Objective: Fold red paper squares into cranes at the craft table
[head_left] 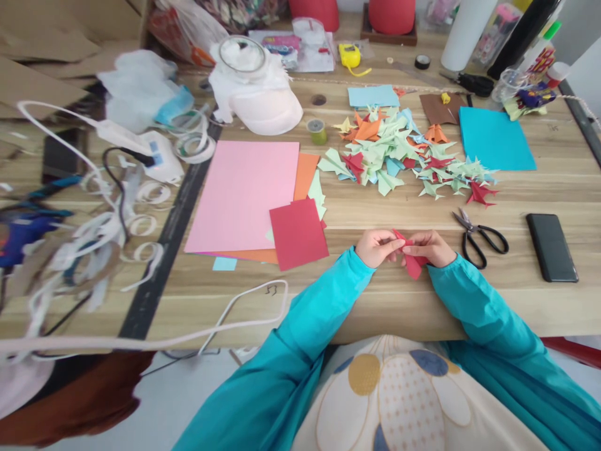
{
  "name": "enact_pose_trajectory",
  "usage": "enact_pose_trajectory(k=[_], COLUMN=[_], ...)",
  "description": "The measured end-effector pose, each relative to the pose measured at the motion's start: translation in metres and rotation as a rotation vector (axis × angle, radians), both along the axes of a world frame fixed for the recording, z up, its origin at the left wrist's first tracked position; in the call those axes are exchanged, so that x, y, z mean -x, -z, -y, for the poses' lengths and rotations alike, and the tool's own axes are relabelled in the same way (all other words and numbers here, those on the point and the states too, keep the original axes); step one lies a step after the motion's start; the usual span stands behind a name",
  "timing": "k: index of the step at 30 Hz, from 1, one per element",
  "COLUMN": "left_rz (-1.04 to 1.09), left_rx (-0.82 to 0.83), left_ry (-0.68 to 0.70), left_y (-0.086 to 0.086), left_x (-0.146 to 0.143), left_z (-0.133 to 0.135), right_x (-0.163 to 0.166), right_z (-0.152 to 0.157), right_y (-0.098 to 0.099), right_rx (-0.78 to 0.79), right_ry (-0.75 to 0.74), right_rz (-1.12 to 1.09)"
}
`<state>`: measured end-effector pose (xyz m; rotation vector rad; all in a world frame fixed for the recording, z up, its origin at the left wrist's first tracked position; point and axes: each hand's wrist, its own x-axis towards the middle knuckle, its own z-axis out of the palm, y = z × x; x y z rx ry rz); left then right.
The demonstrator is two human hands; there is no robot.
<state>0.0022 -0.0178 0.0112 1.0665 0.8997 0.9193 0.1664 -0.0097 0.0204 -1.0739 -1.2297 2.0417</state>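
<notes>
Both hands meet over the front of the table around a piece of folded red paper (414,267). My left hand (377,247) pinches its left side between thumb and fingers. My right hand (432,248) grips the other side, and part of the paper hangs below the fingers. The fingers cover much of the folds, so its exact shape is hard to make out. Black-handled scissors (479,238) lie just right of my right hand. To the left, a red paper sheet (299,234) rests partly on a large pink sheet (246,191).
A heap of folded paper cranes (389,147) in several colours lies beyond my hands, beside a blue sheet (496,139). A phone (552,247) is at the right. A white cable (188,341) crosses the front left edge. Cords and a power strip (159,160) crowd the left.
</notes>
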Motion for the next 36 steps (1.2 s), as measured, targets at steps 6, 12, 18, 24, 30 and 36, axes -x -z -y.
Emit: enact_pose_trajectory(k=[6,12,18,24,30,36], left_rz=[-0.042,-0.08,-0.025,0.024,-0.015,0.131], left_rx=[0.006,0.039,0.066,0.074,0.043,-0.019], left_ry=[-0.07,-0.079,-0.05,-0.022,-0.116,-0.145], left_y=[-0.001,0.0003,-0.0003,-0.0015,-0.0014,-0.0031], left_x=[-0.0012,-0.0012,-0.0006,0.0,-0.0008,0.0064], left_z=[0.0008,0.0007,-0.0008,-0.0017,-0.0015,-0.0042], right_x=[0.0015,0.0026,0.002,0.0016,0.0011,-0.0002], right_z=[0.0018,0.0017,0.0013,0.0006,0.0004,0.0], right_y=[0.0013,0.0017,0.0009,0.0003,-0.0021,-0.0046], right_rx=[-0.015,0.001,-0.014,-0.048,0.035,0.109], right_ry=[0.003,-0.02,-0.048,-0.073,-0.028,-0.016], right_rz=[0.057,0.019,-0.021,-0.037,0.019,0.03])
